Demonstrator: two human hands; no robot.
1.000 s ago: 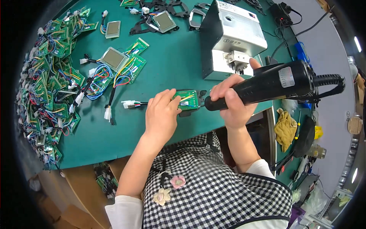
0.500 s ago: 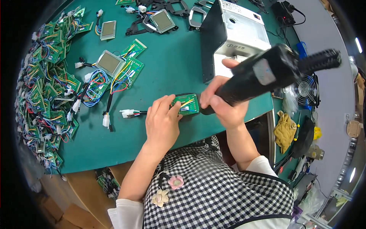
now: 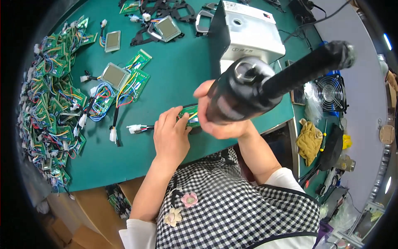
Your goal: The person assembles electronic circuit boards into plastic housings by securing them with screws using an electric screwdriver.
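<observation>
My left hand (image 3: 170, 135) presses a green circuit board (image 3: 191, 114) with coloured wires against the bench near its front edge. From under that hand a cable with a white connector (image 3: 136, 129) runs out to the left. My right hand (image 3: 224, 124) is wrapped around a thick black electric screwdriver (image 3: 238, 89), which stands upright over the board, with its sleeved cord end rising to the upper right. The tool's tip and the board's right part are hidden behind the tool and my right hand.
Left on the green bench (image 3: 166, 70) lies a big heap of wired circuit boards (image 3: 58, 99). Wired boards with a display (image 3: 115, 75) lie nearer. A white and black box-shaped machine (image 3: 248, 33) stands behind my right hand. To the right are a fan (image 3: 330, 92) and a yellow cloth (image 3: 309, 143).
My right hand has moved left and tipped the electric screwdriver from slanting to more upright over the board. My left hand stays on the board. The whole view has shifted slightly.
</observation>
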